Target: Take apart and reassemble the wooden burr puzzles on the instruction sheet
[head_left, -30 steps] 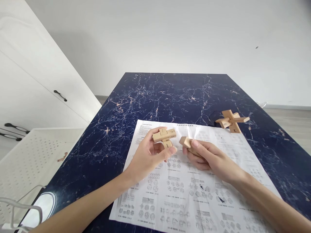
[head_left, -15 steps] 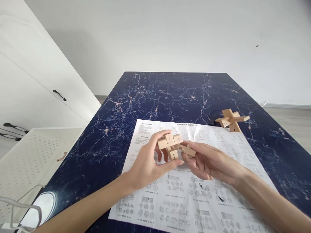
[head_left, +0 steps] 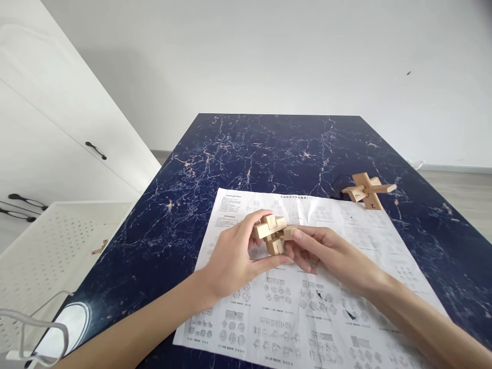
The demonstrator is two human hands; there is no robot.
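Above the printed sheet, my left hand (head_left: 234, 256) grips a partly interlocked wooden burr puzzle (head_left: 270, 225) made of notched blocks. Its index finger lies along the top, and the thumb passes below. From the right, my right hand (head_left: 326, 251) pinches a single wooden puzzle piece (head_left: 289, 233) between thumb and fingers. That piece's left end touches the side of the puzzle; how deep it sits is hidden. Under both hands lies a creased white instruction sheet (head_left: 234, 277) with rows of small diagrams.
On the dark blue marbled table (head_left: 246, 148), a second wooden cross puzzle (head_left: 369, 190) stands by the sheet's upper right corner. A white perforated surface (head_left: 65, 236) with a small wooden piece (head_left: 100, 247) is left of the table. A white cable (head_left: 34, 323) loops at lower left.
My right hand has turned and brought its piece left against the puzzle, its thumb now on the piece's end. The puzzle in my left hand has tilted slightly.
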